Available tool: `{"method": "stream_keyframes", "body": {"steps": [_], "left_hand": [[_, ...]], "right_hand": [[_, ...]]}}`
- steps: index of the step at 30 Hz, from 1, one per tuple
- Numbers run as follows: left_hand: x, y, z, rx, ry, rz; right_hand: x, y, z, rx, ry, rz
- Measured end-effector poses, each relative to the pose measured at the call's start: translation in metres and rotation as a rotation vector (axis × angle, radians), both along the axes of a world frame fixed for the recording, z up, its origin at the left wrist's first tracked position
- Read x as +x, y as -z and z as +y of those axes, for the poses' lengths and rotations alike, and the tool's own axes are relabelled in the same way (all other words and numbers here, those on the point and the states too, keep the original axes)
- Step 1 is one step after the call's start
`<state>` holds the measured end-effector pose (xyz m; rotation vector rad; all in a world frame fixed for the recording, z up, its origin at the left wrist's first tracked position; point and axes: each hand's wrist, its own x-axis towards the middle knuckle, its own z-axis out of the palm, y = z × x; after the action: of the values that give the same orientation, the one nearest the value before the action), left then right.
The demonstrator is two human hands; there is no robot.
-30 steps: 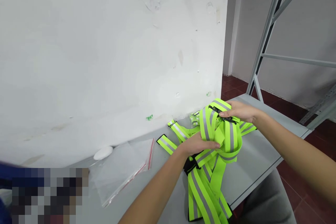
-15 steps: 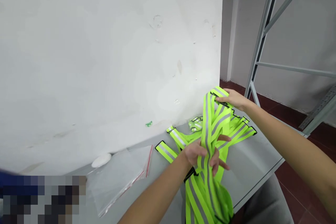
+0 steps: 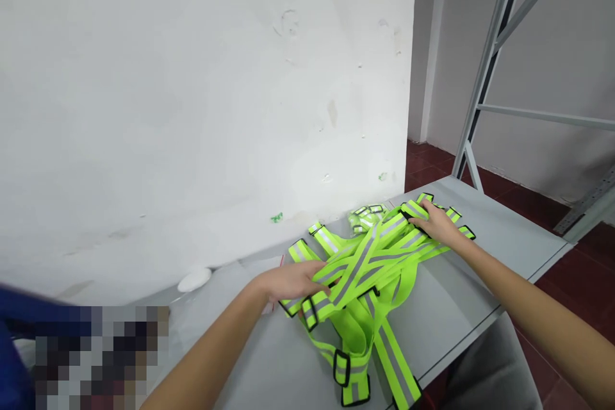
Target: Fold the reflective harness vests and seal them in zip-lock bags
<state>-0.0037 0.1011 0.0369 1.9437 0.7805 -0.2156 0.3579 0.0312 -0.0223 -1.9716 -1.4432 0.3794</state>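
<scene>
A pile of neon yellow-green reflective straps (image 3: 365, 262) with grey stripes and black buckles lies across the table, and several ends hang toward its near edge. My left hand (image 3: 293, 282) is closed around the straps at the left side of the pile, its fingertips partly hidden by the bands. At the far right end my right hand (image 3: 435, 224) pinches a strap beside a black buckle. The bands stretch between the two hands, low over the other straps. Behind the pile, against the wall, sits a clear bag of folded reflective straps (image 3: 365, 219).
A clear zip bag (image 3: 230, 288) lies flat to the left, partly behind my left arm. Next to it is a white oval object (image 3: 195, 280) by the wall (image 3: 216, 109). A metal rack frame (image 3: 485, 70) stands beyond the grey table (image 3: 509, 224); a grey seat (image 3: 494, 365) is below its near edge.
Both hands have come down with the raised straps, laying them along the pile. My left hand has moved left and my right hand lower, so the bands now run sideways instead of hanging.
</scene>
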Motion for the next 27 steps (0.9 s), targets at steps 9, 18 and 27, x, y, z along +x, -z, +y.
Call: {"method": "stream_keyframes", "body": {"steps": [9, 18, 27], "left_hand": [[-0.061, 0.003, 0.026, -0.170, -0.235, 0.134], [0.012, -0.015, -0.042, 0.597, -0.244, 0.044], [0.062, 0.035, -0.072, 0.847, 0.062, 0.333]], "right_hand": [[-0.005, 0.005, -0.001, -0.010, 0.052, -0.120], [-0.010, 0.004, 0.000, -0.054, 0.152, -0.196], [0.005, -0.021, -0.014, -0.008, 0.215, -0.222]]}}
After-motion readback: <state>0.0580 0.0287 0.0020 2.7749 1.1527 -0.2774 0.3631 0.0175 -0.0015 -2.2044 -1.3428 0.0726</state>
